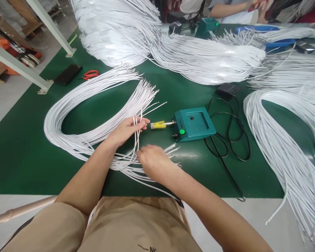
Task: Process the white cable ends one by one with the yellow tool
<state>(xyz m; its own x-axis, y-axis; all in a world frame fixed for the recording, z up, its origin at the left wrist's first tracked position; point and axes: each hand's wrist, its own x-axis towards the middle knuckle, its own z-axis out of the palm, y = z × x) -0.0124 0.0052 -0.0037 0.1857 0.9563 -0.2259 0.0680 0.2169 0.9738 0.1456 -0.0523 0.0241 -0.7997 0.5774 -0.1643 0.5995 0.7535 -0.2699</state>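
Note:
My left hand is closed on a few thin white cables, which pass between its thumb and fingers. Those strands run down to my right hand, whose curled fingers pinch them close to the table's front edge. Under and beside the right hand lie more loose white cables, their ends pointing right. A large looped bundle of white cables rests left of both hands, with its tips fanned out near the middle. Just right of my left fingertips is a yellow piece on a metal shaft, joined to a teal box with a green button.
Big heaps of white cables cover the back of the green table, and another bundle hangs over the right front edge. A black cord coils beside the teal box. Red-handled scissors and a black phone-like slab lie back left. Another person's arms show opposite.

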